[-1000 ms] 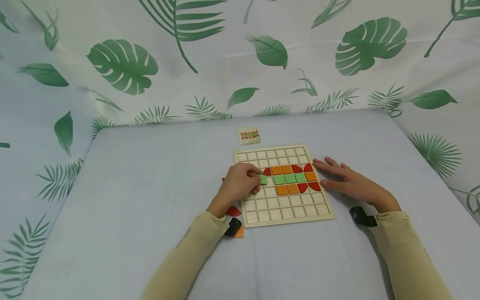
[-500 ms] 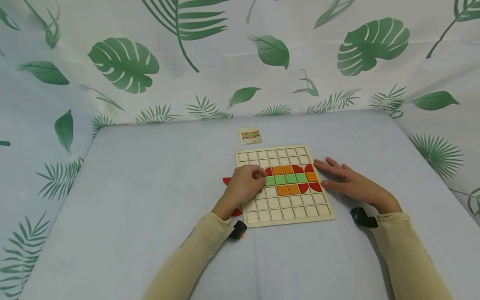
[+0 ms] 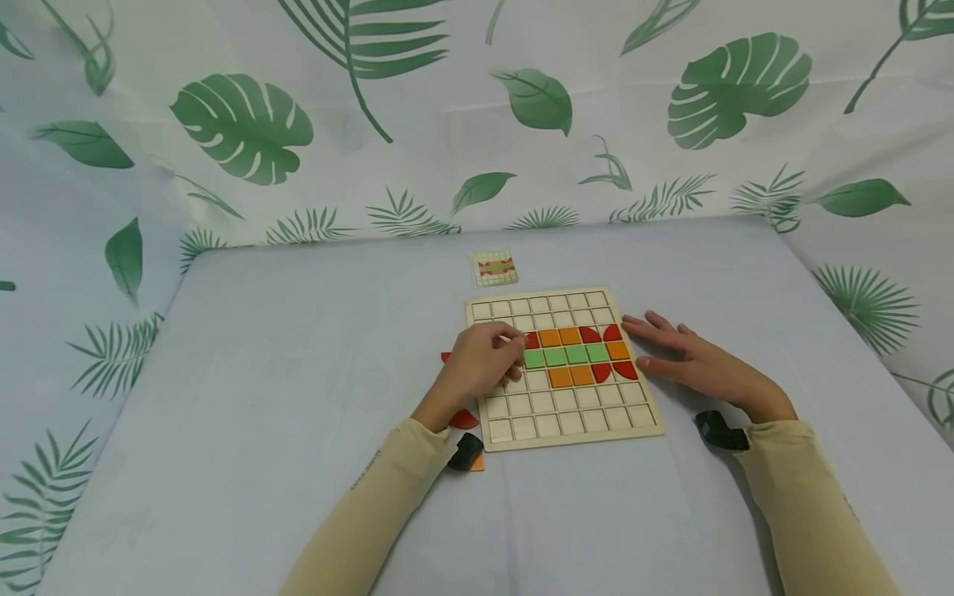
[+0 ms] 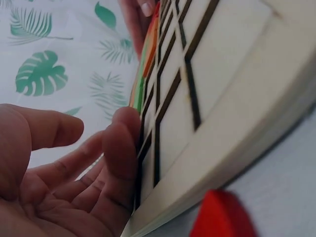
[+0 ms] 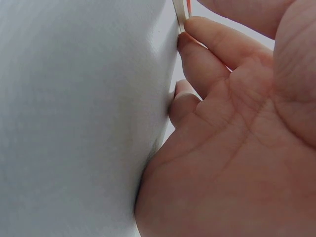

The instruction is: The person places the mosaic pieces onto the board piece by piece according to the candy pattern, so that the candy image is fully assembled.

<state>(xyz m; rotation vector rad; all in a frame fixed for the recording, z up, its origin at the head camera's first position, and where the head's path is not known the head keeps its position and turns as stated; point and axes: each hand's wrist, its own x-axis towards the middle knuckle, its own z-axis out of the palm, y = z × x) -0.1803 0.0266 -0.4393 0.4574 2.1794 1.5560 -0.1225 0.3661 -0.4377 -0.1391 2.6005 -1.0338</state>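
A wooden grid board [image 3: 568, 424] lies on the table, with a row of green square tiles [image 3: 555, 357] between orange tiles [image 3: 570, 336] and red curved pieces [image 3: 624, 371]. Over the board's left side hovers my left hand [image 3: 477, 364], close to the leftmost green tile. Its thumb and fingers [image 4: 121, 153] are apart and loosely bent, holding nothing in the left wrist view. My right hand [image 3: 696, 364] rests on the table with fingers extended, fingertips touching the board's right edge. The left hand covers some cells of the grid.
Beyond the board lies a small pattern card [image 3: 493, 268]. Beside the board's left edge are a red piece [image 3: 464, 419] and an orange tile [image 3: 477, 463], partly hidden by the left wrist's black camera [image 3: 465, 452]. A leaf-print cloth [image 3: 417, 108] hangs behind the table.
The left hand has set a green tile at the left end of the green row and let go of it, moving slightly right, then back left. The right hand has stayed still.
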